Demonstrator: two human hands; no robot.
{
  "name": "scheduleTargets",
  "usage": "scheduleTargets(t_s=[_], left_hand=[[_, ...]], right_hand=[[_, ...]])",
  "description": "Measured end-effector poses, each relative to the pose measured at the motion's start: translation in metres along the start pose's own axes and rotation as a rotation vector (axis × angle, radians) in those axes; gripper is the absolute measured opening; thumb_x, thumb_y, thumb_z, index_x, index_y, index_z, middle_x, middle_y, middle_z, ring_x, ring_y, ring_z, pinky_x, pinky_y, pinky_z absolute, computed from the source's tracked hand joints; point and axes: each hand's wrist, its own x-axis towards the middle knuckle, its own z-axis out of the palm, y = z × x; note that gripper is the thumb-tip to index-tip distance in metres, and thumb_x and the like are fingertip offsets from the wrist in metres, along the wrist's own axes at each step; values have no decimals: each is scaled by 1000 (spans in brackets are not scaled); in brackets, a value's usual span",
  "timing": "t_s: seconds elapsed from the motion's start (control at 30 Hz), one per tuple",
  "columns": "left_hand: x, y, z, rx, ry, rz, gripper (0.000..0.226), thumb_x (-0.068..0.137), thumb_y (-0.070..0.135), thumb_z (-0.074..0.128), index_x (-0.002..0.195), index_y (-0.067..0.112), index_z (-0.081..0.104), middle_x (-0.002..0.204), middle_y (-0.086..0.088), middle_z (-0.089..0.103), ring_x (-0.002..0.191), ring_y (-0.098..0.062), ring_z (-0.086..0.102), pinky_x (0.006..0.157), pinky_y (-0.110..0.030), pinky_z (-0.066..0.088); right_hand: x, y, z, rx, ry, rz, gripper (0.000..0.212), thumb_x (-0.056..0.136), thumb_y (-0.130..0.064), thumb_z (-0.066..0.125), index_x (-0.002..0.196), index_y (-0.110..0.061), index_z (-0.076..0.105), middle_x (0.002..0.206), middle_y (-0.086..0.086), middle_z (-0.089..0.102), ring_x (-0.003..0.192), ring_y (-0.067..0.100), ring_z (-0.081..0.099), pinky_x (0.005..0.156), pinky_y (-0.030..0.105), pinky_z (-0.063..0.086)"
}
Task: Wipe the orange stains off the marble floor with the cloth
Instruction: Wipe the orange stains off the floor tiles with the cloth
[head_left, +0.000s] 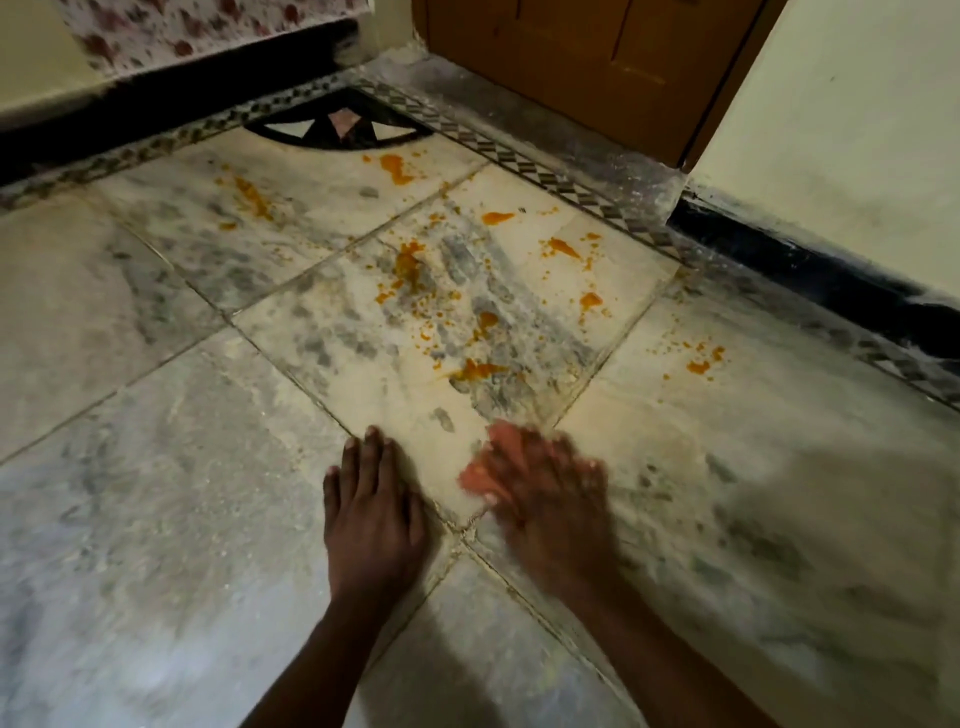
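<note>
Orange stains are spattered over the marble floor, mostly on the tile ahead of me, with more near the corner inlay and at the right. My left hand lies flat on the floor, fingers together and pointing forward, with nothing in it. My right hand is motion-blurred and presses a small pink cloth onto the floor; the cloth shows past its fingers on the left. The nearest stain lies a short way beyond the cloth.
A patterned tile border runs along the walls. A wooden door stands at the far corner. A black skirting lines the cream wall on the right, and another lines the wall at the left.
</note>
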Motion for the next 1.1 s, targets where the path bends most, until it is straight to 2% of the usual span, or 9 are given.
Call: scheduleTargets(t_s=[0.13,0.2,0.33,0.47,0.67,0.77,0.9,1.0,1.1], left_hand=[[1,-3,6,6,-1,-2,72,96,44,35,159,9,41,172,-9,27,161,-29,22,130,-49,16],[1,-4,8,2,1,-2,71,96,44,37,158,10,42,172,-9,28,161,-28,22,130,-47,15],[2,-6,9,3,6,7,69,96,42,42,156,9,45,172,-9,30,160,-30,25,129,-51,20],[2,-5,5,-8,3,-5,70,95,43,37,156,9,46,171,-9,30,159,-30,26,128,-52,21],[2,-4,8,-23,-14,-12,68,97,39,40,158,10,42,173,-8,27,161,-27,20,131,-45,11],[3,-4,8,-34,11,-4,67,97,36,40,157,8,43,172,-9,29,161,-29,23,130,-44,11],[3,-1,2,-30,0,-5,67,97,37,36,156,6,45,171,-12,31,159,-31,26,129,-47,16],[3,-1,-1,-36,-18,-1,68,96,37,36,158,8,43,172,-11,29,161,-30,24,130,-48,16],[3,-2,3,-27,-7,-2,68,97,38,37,158,9,42,172,-10,29,161,-29,22,129,-50,18]], right_hand=[[54,47,-6,64,3,476,68,101,-69,20,164,-48,11,178,6,5,162,41,0,127,66,6],[102,36,-5,112,-7,551,71,102,-70,25,166,-43,12,178,8,-2,161,44,-8,127,65,1],[134,3,1,57,-90,220,69,101,-70,26,165,-45,15,178,8,3,161,45,-9,128,65,-1],[80,15,4,-30,-93,-82,64,100,-73,19,161,-55,13,177,-2,14,163,37,7,126,67,13],[143,21,-9,139,-72,493,67,104,-67,24,166,-43,12,178,9,-4,161,43,-12,127,66,-5],[165,-22,-1,115,-99,233,63,105,-67,24,164,-49,13,178,5,-2,161,41,-13,128,63,-7],[88,-23,2,19,-58,-41,58,103,-67,21,160,-57,16,177,-2,13,163,36,8,125,64,6],[87,13,-5,4,-44,195,61,102,-66,22,161,-52,19,176,2,16,162,38,12,125,67,8],[154,4,-3,108,-47,429,63,103,-66,25,164,-48,18,178,8,4,161,45,-4,126,68,1]])
